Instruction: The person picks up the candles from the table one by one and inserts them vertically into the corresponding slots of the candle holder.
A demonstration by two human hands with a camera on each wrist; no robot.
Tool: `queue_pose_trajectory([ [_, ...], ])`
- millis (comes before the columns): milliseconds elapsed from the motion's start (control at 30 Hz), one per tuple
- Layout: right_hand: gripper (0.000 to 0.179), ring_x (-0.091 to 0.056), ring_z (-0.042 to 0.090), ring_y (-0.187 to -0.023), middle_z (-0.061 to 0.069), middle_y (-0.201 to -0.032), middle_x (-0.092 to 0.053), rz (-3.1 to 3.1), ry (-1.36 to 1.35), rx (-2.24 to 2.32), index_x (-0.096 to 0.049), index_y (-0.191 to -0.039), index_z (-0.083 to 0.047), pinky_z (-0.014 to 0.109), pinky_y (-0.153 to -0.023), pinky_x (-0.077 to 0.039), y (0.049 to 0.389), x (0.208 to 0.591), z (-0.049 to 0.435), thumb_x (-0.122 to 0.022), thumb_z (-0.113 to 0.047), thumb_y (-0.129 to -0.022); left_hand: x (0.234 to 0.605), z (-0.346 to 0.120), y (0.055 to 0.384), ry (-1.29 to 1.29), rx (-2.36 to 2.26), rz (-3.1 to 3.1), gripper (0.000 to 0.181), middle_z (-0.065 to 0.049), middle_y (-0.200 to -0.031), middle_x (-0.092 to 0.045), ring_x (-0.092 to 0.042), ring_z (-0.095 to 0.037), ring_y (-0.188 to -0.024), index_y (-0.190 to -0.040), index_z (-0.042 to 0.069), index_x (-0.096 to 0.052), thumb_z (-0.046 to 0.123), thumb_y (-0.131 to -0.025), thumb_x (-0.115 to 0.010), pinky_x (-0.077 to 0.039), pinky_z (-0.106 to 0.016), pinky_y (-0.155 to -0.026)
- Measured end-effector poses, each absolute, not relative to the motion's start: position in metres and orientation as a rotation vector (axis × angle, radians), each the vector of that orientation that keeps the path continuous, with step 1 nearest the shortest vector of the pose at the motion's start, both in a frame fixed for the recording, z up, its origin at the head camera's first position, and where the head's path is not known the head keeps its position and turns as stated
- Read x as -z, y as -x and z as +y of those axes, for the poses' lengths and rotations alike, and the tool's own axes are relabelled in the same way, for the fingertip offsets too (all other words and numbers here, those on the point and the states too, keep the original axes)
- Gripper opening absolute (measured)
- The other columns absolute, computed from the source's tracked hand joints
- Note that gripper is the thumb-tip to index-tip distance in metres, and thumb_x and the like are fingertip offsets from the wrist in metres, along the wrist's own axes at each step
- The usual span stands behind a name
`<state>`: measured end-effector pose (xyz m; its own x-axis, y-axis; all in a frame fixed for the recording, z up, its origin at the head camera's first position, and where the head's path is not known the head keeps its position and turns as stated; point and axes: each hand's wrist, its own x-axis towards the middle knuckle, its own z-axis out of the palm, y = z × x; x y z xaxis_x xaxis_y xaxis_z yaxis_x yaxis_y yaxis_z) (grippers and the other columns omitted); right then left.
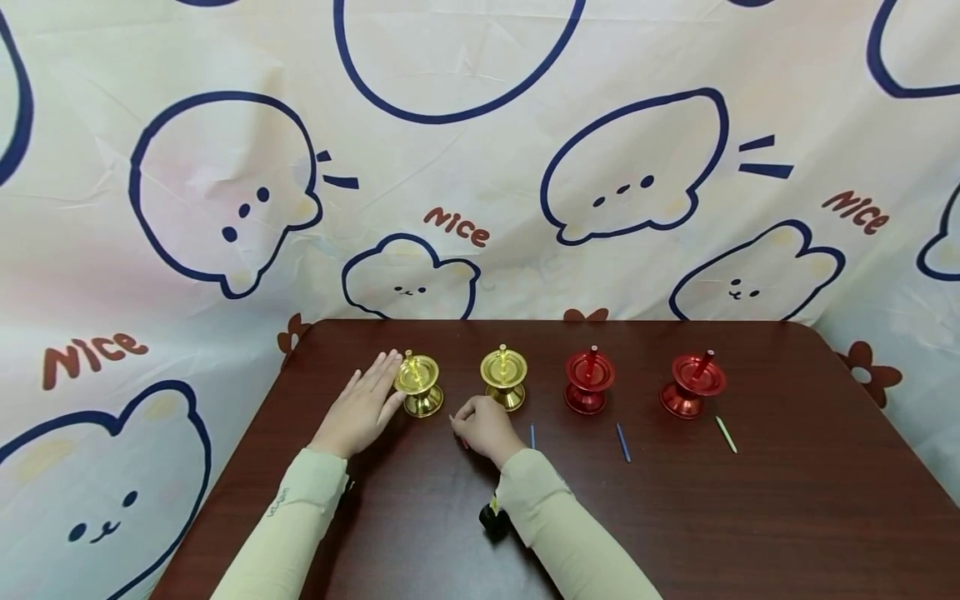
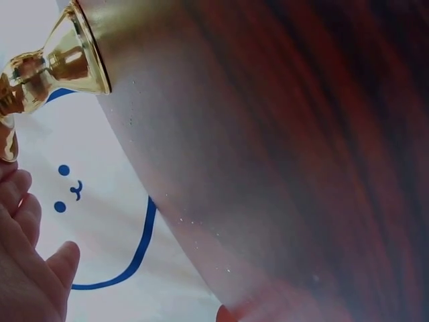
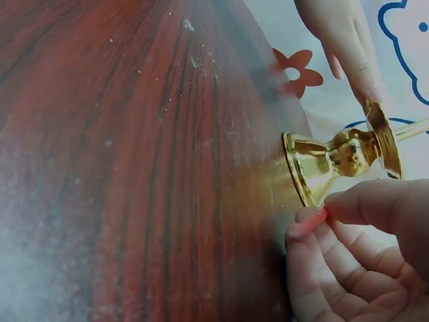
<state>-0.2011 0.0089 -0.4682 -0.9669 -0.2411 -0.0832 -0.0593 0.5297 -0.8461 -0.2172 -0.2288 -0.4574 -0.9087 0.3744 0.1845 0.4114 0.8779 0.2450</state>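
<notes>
My left hand (image 1: 360,408) lies with straight fingers against the rim of the leftmost gold oil-lamp-like stand (image 1: 417,379), a dish on a flared foot with a short post. In the left wrist view its gold foot (image 2: 77,57) shows above the fingers. Between thumb and fingertips, my right hand (image 1: 486,427) pinches a small thin red stick (image 3: 310,222) low over the table, just right of that stand. Behind the right hand stands a second gold stand (image 1: 504,371), its foot partly covered by the hand.
Two red stands (image 1: 589,383) (image 1: 693,385) continue the row rightward. In front lie two thin blue sticks (image 1: 533,437) (image 1: 624,443) and a light green stick (image 1: 726,435). A small black object (image 1: 493,521) sits by the right sleeve on the dark wooden table (image 1: 750,533). A printed cloth hangs behind.
</notes>
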Motion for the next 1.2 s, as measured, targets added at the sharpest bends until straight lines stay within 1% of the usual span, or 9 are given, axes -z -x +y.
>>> queue_pose_trajectory([
  [67,0.012,-0.059,0.011,-0.055,0.008,-0.066,-0.069,2.532,0.252,1.481,-0.072,-0.089,-0.001,0.03,-0.067,-0.053,0.2011,0.47,0.0101,-0.067,-0.007,-0.097,0.4568,-0.2288,0.217,0.614,0.423,-2.917,0.064,-0.014,-0.166,-0.026,-0.02,-0.03,-0.154,-0.161,0.005,-0.026,0.039,-0.109,-0.045,-0.019,-0.06,-0.12],
  [100,0.009,-0.06,0.012,-0.057,0.008,-0.069,-0.07,2.504,0.246,1.515,-0.071,-0.093,0.0,0.03,-0.065,-0.053,0.2012,0.4708,0.0107,-0.067,-0.007,-0.097,0.4568,-0.2288,0.2171,0.614,0.421,-2.919,0.064,-0.014,-0.166,-0.026,-0.019,-0.03,-0.154,-0.161,0.005,-0.026,0.039,-0.109,-0.044,-0.019,-0.06,-0.12],
  [200,0.012,-0.061,0.013,-0.06,0.009,-0.075,-0.071,2.45,0.25,1.587,-0.072,-0.101,0.003,0.027,-0.059,-0.049,0.2025,0.4741,0.0121,-0.066,-0.006,-0.098,0.4564,-0.2293,0.2175,0.613,0.412,-2.925,0.064,-0.013,-0.166,-0.025,-0.018,-0.03,-0.154,-0.161,0.006,-0.026,0.04,-0.109,-0.042,-0.019,-0.06,-0.12],
  [333,0.013,-0.061,0.015,-0.061,0.013,-0.074,-0.07,2.379,0.271,1.689,-0.072,-0.103,0.006,0.025,-0.056,-0.046,0.2043,0.4773,0.0144,-0.064,-0.003,-0.098,0.4553,-0.2302,0.2183,0.614,0.415,-2.927,0.064,-0.012,-0.167,-0.023,-0.018,-0.03,-0.154,-0.161,0.006,-0.025,0.04,-0.109,-0.042,-0.019,-0.059,-0.12],
  [467,0.013,-0.063,0.017,-0.062,0.016,-0.076,-0.07,2.302,0.284,1.806,-0.071,-0.104,0.008,0.027,-0.06,-0.052,0.2054,0.4785,0.016,-0.063,0.0,-0.097,0.4538,-0.2305,0.2191,0.611,0.413,-2.931,0.065,-0.012,-0.167,-0.023,-0.018,-0.03,-0.154,-0.161,0.006,-0.024,0.039,-0.109,-0.044,-0.019,-0.059,-0.12],
  [733,0.015,-0.068,0.019,-0.073,0.024,-0.101,-0.072,2.083,0.196,2.007,-0.068,-0.108,0.013,0.035,-0.068,-0.06,0.2062,0.4779,0.0147,-0.063,0.003,-0.097,0.451,-0.2314,0.221,0.606,0.404,-2.954,0.065,-0.012,-0.167,-0.022,-0.017,-0.029,-0.155,-0.162,0.006,-0.023,0.037,-0.109,-0.045,-0.019,-0.059,-0.121],
  [900,0.017,-0.069,0.023,-0.077,0.029,-0.102,-0.07,2.032,0.174,2.068,-0.066,-0.11,0.015,0.039,-0.071,-0.061,0.2048,0.4755,0.014,-0.06,0.004,-0.099,0.4501,-0.2328,0.2218,0.611,0.4,-2.955,0.065,-0.012,-0.167,-0.021,-0.017,-0.029,-0.155,-0.162,0.006,-0.024,0.038,-0.109,-0.044,-0.019,-0.059,-0.121],
  [1100,0.019,-0.071,0.038,-0.089,0.03,-0.104,-0.068,2.036,0.157,2.124,-0.064,-0.113,0.015,0.039,-0.075,-0.061,0.2031,0.4741,0.0127,-0.06,0.001,-0.1,0.4508,-0.2325,0.2204,0.605,0.399,-2.962,0.065,-0.01,-0.167,-0.022,-0.017,-0.028,-0.155,-0.162,0.008,-0.024,0.038,-0.109,-0.046,-0.018,-0.057,-0.121],
  [1200,0.019,-0.07,0.039,-0.088,0.031,-0.103,-0.067,2.102,0.197,2.167,-0.064,-0.111,0.015,0.041,-0.076,-0.061,0.2025,0.4751,0.0123,-0.06,0.001,-0.1,0.4531,-0.2299,0.2195,0.61,0.409,-2.969,0.065,-0.01,-0.168,-0.022,-0.017,-0.028,-0.155,-0.162,0.008,-0.023,0.038,-0.109,-0.046,-0.018,-0.057,-0.121],
])
